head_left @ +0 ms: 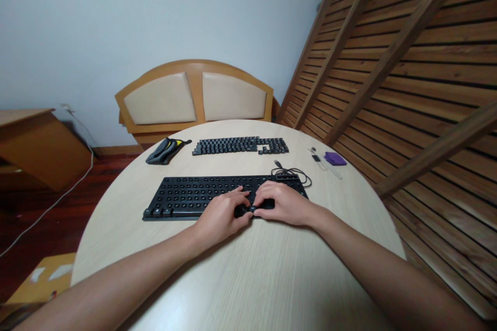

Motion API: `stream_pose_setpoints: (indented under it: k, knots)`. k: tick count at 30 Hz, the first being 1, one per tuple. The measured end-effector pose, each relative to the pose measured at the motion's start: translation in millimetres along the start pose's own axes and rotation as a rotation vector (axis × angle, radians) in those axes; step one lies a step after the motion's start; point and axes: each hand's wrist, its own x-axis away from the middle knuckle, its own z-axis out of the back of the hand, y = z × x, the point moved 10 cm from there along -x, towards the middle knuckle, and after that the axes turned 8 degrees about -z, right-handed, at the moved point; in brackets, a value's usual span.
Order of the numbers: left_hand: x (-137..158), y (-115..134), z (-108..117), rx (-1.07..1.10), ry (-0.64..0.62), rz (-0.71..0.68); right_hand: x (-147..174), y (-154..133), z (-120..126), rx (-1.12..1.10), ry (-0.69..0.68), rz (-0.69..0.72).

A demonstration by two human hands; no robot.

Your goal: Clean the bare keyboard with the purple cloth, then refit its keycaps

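A black keyboard (186,198) lies across the table, most of its key positions bare with small switches showing. A few keycaps and a long space bar (188,213) sit along its front row. Over the front row, right of the middle, my left hand (223,210) is bent with thumb and fingertips closed in at a small black keycap (252,209). From the other side my right hand (285,203) pinches at that keycap with thumb and forefinger. Whether the keycap is seated is too small to tell. The hands hide part of the keyboard's right half.
Behind the keyboard, loose black keycaps (227,145) stand in keyboard order. A black cable (298,173) coils at its back right. A grey-and-yellow pouch (165,151) lies back left; a purple cloth (335,159) and thin tools (316,158) lie right. Wooden slats (373,77) lean beside the round table (279,264).
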Motion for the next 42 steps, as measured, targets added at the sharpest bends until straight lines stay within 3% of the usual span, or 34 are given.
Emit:
stream_pose_setpoints:
  k: [25,42]
  knots:
    - [0.0,-4.6,-3.2,0.003,-0.038,0.033,1.4,-5.2,-0.9,0.129,0.015,-0.053]
    - [0.8,-1.5,-3.1,-0.002,-0.042,0.015,2.1,-4.5,-0.4,0.077,0.008,-0.057]
